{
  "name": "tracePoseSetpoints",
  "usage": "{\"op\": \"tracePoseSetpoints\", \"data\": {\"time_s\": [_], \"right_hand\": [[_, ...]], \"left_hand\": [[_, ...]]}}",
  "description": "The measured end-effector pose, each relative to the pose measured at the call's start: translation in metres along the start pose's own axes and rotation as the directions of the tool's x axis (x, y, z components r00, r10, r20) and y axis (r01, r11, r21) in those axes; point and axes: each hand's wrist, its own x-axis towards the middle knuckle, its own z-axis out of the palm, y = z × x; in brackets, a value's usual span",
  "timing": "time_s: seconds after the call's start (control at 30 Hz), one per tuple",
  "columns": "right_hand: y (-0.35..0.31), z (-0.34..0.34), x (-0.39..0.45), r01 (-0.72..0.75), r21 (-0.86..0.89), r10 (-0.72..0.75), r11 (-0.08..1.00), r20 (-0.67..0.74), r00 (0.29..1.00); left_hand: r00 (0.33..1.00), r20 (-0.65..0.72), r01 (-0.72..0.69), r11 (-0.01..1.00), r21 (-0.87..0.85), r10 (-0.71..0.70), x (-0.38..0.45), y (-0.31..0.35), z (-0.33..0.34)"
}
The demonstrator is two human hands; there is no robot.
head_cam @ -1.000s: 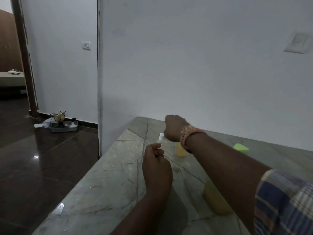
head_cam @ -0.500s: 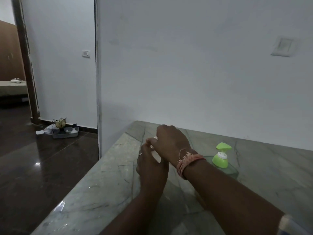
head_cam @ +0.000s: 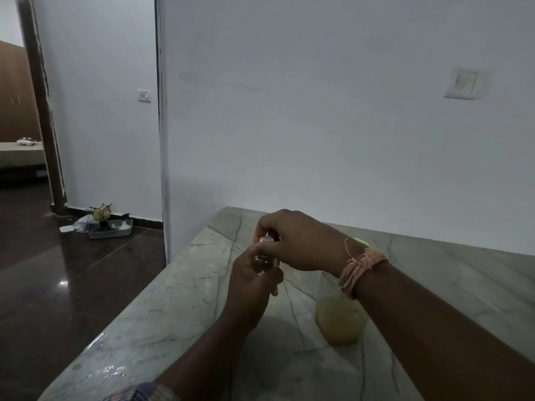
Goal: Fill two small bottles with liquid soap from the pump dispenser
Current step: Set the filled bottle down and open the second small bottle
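So we've got the small bottle (head_cam: pixel 265 263) up over the counter (head_cam: pixel 162 314), left hand (head_cam: pixel 249 290) wrapped round its body, right hand (head_cam: pixel 301 244) pinching the cap — probably light and soap-slick, so grip the body firmly.

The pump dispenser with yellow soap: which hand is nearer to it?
Right. The right hand is above and just left of the pump dispenser; the left hand is farther left.
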Motion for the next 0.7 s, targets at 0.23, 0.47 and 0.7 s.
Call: {"op": "tracePoseSetpoints", "data": {"time_s": [0.23,0.47,0.7], "right_hand": [[-0.005,-0.007,-0.013,-0.106,-0.099,0.101,0.989,-0.061,0.993],[-0.006,-0.003,-0.019,-0.191,-0.105,0.186,0.976,-0.054,0.981],[0.001,0.01,-0.024,-0.218,0.043,0.221,0.975,-0.08,0.972]], "left_hand": [[0.999,0.039,-0.004,0.998,0.07,0.002,-0.003,0.0,0.001],[0.995,0.095,-0.01,0.995,0.103,0.0,-0.006,-0.001,0.001],[0.995,0.095,-0.019,0.99,0.138,0.006,-0.003,-0.008,0.0]]}}
